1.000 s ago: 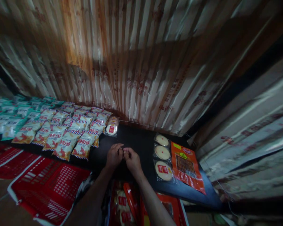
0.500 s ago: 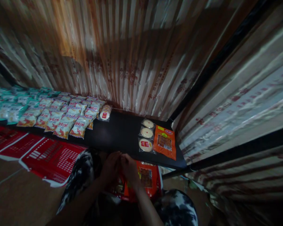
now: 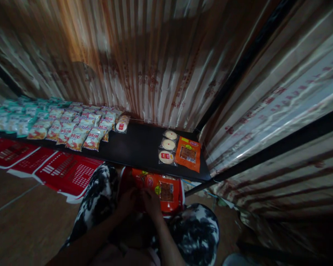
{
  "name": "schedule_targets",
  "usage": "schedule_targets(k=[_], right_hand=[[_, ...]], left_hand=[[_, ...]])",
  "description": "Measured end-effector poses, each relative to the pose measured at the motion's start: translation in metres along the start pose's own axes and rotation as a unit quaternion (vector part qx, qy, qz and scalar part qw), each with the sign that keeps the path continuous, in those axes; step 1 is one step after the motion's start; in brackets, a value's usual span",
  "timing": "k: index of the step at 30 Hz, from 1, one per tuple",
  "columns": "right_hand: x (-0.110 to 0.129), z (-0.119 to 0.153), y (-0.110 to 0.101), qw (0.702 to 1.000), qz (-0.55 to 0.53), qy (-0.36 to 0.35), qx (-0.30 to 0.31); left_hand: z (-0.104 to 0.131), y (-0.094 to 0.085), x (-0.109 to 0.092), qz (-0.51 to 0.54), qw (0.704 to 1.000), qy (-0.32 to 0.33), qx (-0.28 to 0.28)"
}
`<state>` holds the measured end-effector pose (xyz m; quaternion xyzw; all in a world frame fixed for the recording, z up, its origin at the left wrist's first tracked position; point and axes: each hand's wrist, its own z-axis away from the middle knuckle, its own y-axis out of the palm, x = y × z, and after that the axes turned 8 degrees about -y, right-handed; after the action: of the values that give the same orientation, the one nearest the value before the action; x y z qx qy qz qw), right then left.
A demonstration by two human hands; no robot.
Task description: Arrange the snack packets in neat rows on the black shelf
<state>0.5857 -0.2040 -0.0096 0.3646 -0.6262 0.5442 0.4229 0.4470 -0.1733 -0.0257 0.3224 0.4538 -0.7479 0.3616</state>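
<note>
My left hand [image 3: 127,201] and my right hand [image 3: 152,202] are close together between my knees, over a red container [image 3: 182,201]. The fingers of both look curled and closed; whatever may be in them is lost in the dark. Just to the right of my right hand, inside the container, lies an orange snack packet [image 3: 168,192] with a see-through window. Another orange packet [image 3: 138,173] shows beyond my fingers.
A black shelf [image 3: 135,144] runs in front of me. On it are teal snack bags [image 3: 23,123], white snack bags [image 3: 79,136], wrapped round crackers [image 3: 166,157] and one orange packet [image 3: 188,153]. A red printed sheet [image 3: 69,171] hangs below. Pleated sheeting [image 3: 155,66] rises behind.
My hands have come down from the shelf's front edge, lower over the red container. More of the orange packets now shows. The view has tilted, so the shelf sits higher.
</note>
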Motion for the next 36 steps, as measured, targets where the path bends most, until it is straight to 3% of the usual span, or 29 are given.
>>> schedule_targets(k=[7,11,17,26,36], right_hand=[[0.003,-0.001,-0.004,0.998,-0.037,0.007,-0.043],[-0.002,-0.002,-0.007,0.996,-0.051,0.02,-0.065],[-0.009,-0.009,-0.007,0.993,-0.041,0.046,-0.1],[-0.011,-0.013,-0.017,0.985,-0.015,0.057,-0.163],[-0.016,-0.015,-0.018,0.978,-0.014,0.067,-0.196]], left_hand=[[-0.005,0.012,-0.001,0.002,0.998,0.042,0.046],[-0.001,0.018,-0.008,-0.027,0.997,0.035,0.062],[0.003,0.021,-0.02,-0.048,0.997,0.027,0.049],[0.0,0.026,-0.017,-0.069,0.997,-0.004,0.022],[-0.002,0.031,-0.028,-0.079,0.997,-0.026,0.005]])
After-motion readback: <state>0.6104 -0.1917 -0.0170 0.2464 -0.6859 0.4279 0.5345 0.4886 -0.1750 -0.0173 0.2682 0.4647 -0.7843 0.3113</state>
